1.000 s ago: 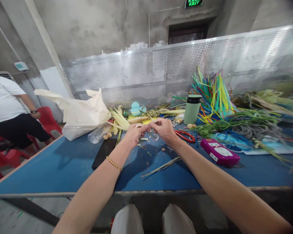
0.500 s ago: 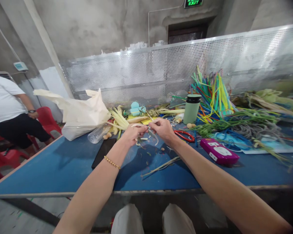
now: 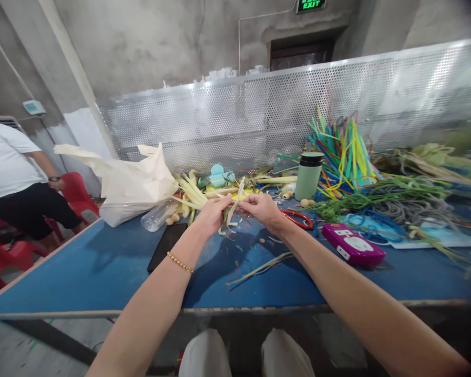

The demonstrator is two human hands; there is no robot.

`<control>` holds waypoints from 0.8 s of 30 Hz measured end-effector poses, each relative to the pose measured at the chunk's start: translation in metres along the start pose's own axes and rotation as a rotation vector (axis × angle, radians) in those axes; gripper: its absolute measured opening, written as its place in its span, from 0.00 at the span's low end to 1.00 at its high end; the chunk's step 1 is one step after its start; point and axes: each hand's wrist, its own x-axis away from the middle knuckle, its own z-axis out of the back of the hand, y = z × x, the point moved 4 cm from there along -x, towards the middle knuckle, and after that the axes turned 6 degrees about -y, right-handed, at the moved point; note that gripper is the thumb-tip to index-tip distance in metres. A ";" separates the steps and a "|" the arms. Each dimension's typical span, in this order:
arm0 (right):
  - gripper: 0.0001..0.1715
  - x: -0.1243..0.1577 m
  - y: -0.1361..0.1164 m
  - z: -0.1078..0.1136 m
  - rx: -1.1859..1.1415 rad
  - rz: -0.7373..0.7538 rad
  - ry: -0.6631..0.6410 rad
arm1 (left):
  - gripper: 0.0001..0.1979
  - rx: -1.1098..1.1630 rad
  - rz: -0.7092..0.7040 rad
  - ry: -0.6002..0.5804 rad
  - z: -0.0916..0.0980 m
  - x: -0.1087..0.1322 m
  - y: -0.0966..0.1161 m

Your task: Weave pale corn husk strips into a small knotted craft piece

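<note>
Over the blue table (image 3: 113,272), my left hand (image 3: 215,213) and my right hand (image 3: 264,210) meet with fingertips close together. Both pinch a pale strip of corn husk (image 3: 234,206), one end of which sticks up between them. Shredded husk ends hang below the left fingers. Beneath the hands lie small scraps, and a thin dried strand (image 3: 261,269) rests nearer the front edge. Red-handled pliers or scissors (image 3: 299,220) lie just beyond my right wrist, their kind unclear. A dark phone (image 3: 167,246) is beside my left forearm.
A white plastic bag (image 3: 135,183), a clear bottle (image 3: 157,215) and husks (image 3: 192,189) stand left. On the right are a green tumbler (image 3: 308,178), colourful strips (image 3: 347,152), green and grey cords (image 3: 408,201) and a purple box (image 3: 352,244). A person (image 3: 18,167) is at far left.
The husk strip has turned up between my fingers, and its upright end now shows. My right fingers have shifted slightly; the curved pale piece below them has gone from there.
</note>
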 end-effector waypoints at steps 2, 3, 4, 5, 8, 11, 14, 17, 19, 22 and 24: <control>0.15 0.001 -0.002 0.000 0.021 0.002 0.022 | 0.13 -0.034 -0.045 0.013 -0.001 0.001 0.001; 0.14 0.001 -0.003 0.000 0.033 0.002 0.025 | 0.14 -0.059 -0.067 0.032 0.000 0.001 0.001; 0.13 0.001 -0.003 -0.001 0.045 0.002 0.022 | 0.14 -0.088 -0.081 0.053 0.000 0.002 0.001; 0.12 0.001 -0.003 -0.002 0.058 0.003 0.016 | 0.14 -0.119 -0.084 0.077 0.001 0.002 0.001; 0.11 0.001 -0.001 -0.005 0.101 0.020 0.004 | 0.11 -0.226 -0.078 0.127 0.003 0.002 0.000; 0.11 -0.002 0.004 -0.006 0.160 0.042 0.023 | 0.12 -0.310 -0.105 0.146 0.003 0.003 0.002; 0.13 -0.003 0.006 -0.007 0.246 0.076 0.027 | 0.13 -0.352 -0.112 0.147 0.004 0.002 0.002; 0.13 -0.004 0.005 -0.009 0.304 0.102 0.012 | 0.14 -0.382 -0.106 0.137 0.006 0.001 0.002; 0.13 -0.004 0.006 -0.009 0.298 0.091 0.004 | 0.14 -0.392 -0.105 0.127 0.008 0.000 0.002; 0.13 -0.004 0.006 -0.008 0.275 0.068 -0.024 | 0.13 -0.416 -0.113 0.110 0.011 -0.001 0.003; 0.14 -0.003 0.003 -0.002 0.356 0.102 -0.006 | 0.11 -0.459 -0.111 0.101 0.012 -0.001 0.002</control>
